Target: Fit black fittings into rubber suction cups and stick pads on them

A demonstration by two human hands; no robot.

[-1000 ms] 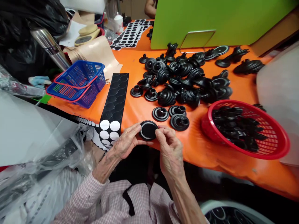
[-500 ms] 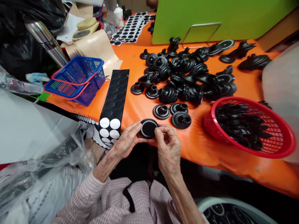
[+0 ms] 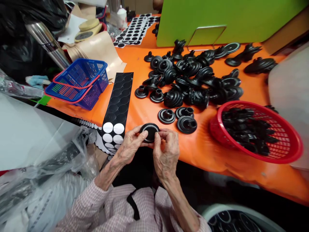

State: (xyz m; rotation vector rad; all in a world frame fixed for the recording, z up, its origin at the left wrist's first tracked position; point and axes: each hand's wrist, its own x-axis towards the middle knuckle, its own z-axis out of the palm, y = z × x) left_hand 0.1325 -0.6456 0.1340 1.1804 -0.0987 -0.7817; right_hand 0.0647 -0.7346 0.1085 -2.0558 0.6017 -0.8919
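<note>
Between my two hands, at the near edge of the orange table, is a round black disc-shaped part point(image 3: 151, 131) with a pale ring on its face. My left hand point(image 3: 130, 143) grips its left side, the thumb lying on the face. On the right side my right hand point(image 3: 166, 149) pinches the rim between thumb and fingers. The part's underside is hidden. Left of my hands lies a black sheet of round stickers point(image 3: 118, 100), with white circles showing at its near end. Several similar black parts with stems point(image 3: 166, 116) stand just beyond the disc.
A large heap of black parts point(image 3: 190, 80) covers the middle of the orange table point(image 3: 142, 111). A red basket point(image 3: 256, 158) holding black parts stands at right, a blue basket point(image 3: 89, 93) at left. Behind stands a green board point(image 3: 229, 16). A pale tub point(image 3: 212, 209) sits below.
Both hands and the disc have shifted slightly left. My left thumb now lies over the disc's face instead of at its edge. My right hand has moved in closer to my left.
</note>
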